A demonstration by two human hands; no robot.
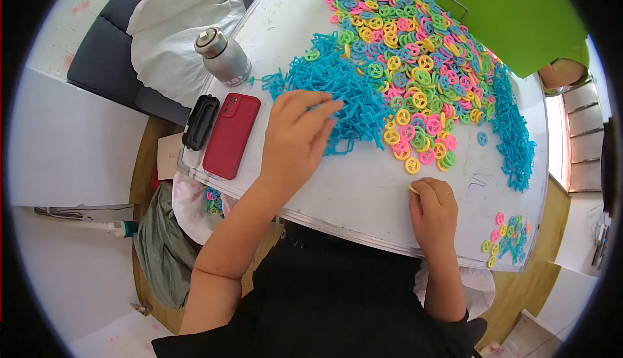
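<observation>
At the left edge of a heap of blue plastic frame-like pieces (pixel 354 105), my left hand (pixel 295 137) is bent with its fingertips drawn together. What it pinches, if anything, is hidden among the blue pieces. My right hand (pixel 433 215) rests low over the white table (pixel 363 209), closed on a small yellow plastic wheel (pixel 413 189) that shows partly at its fingertips. Beyond it spreads a big heap of spoked plastic wheels (pixel 422 63) in pink, yellow, green and blue.
On the left stand a metal flask (pixel 224 59), a red phone (pixel 232 136) and an opened black case (pixel 200 122). More blue pieces (pixel 513 134) line the right side. A small mixed group of wheels and blue pieces (pixel 509 238) lies near the front right corner. A green bin (pixel 480 8) stands behind.
</observation>
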